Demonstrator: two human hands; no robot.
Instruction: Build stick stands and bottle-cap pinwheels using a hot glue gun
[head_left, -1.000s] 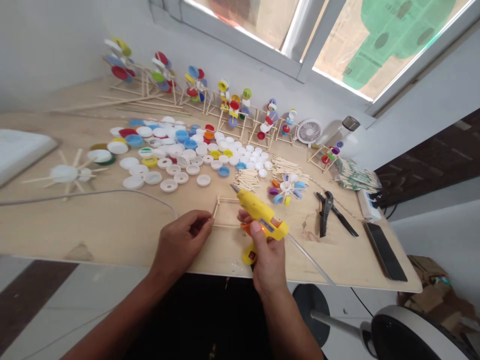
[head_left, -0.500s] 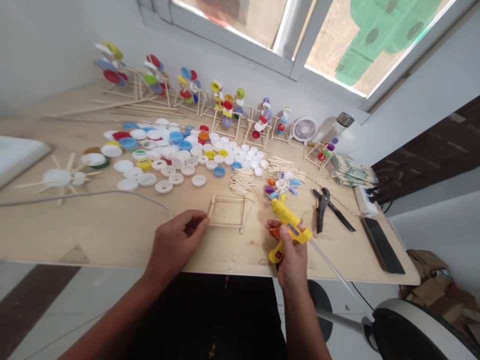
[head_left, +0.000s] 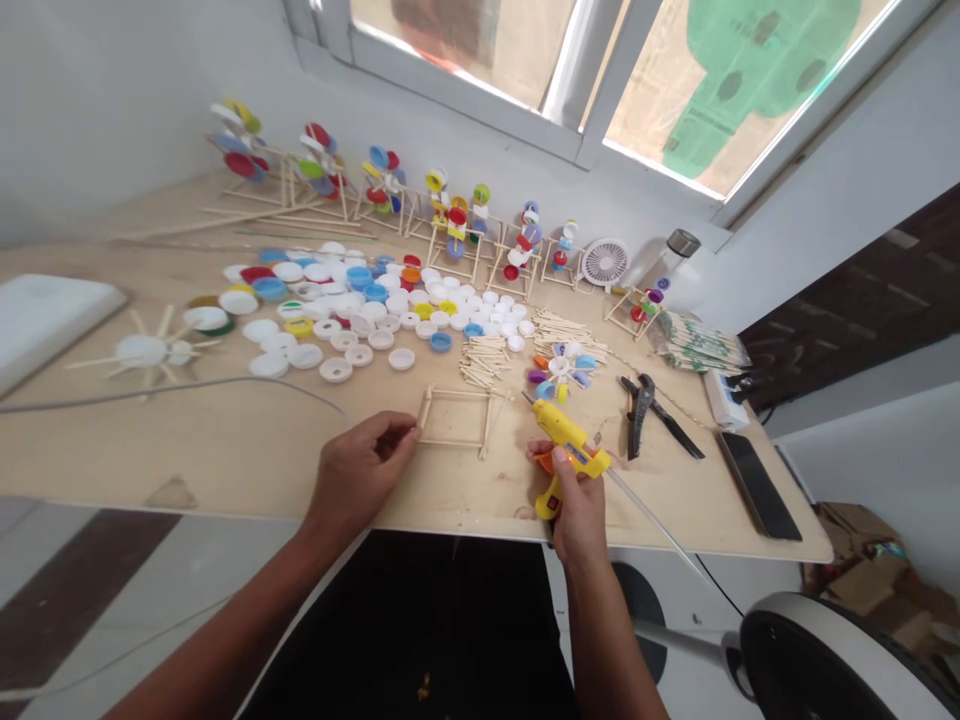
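Note:
My left hand (head_left: 366, 462) pinches the left corner of a small frame of wooden sticks (head_left: 453, 443), which rests on the table near the front edge. In my right hand (head_left: 581, 510) is a yellow hot glue gun (head_left: 568, 437), its nozzle pointing up and left, a short way right of the frame. Two fingers lie at the orange trigger, and a clear glue stick (head_left: 645, 505) trails out of the back. Just beyond the nozzle sits a wheel of coloured bottle caps (head_left: 560, 368). A pile of short sticks (head_left: 482, 360) lies behind the frame.
Many loose bottle caps (head_left: 360, 320) cover the middle. Finished cap wheels on stick stands (head_left: 454, 235) line the wall. On the right are black-handled cutters (head_left: 643, 410), a phone (head_left: 757, 485) and a power strip (head_left: 725, 400). A stick-spoked white cap (head_left: 141, 351) lies left, near a cable (head_left: 247, 379).
The view has shifted slightly. My right hand and the glue gun have come a little closer to the frame; my left hand keeps its hold on the corner.

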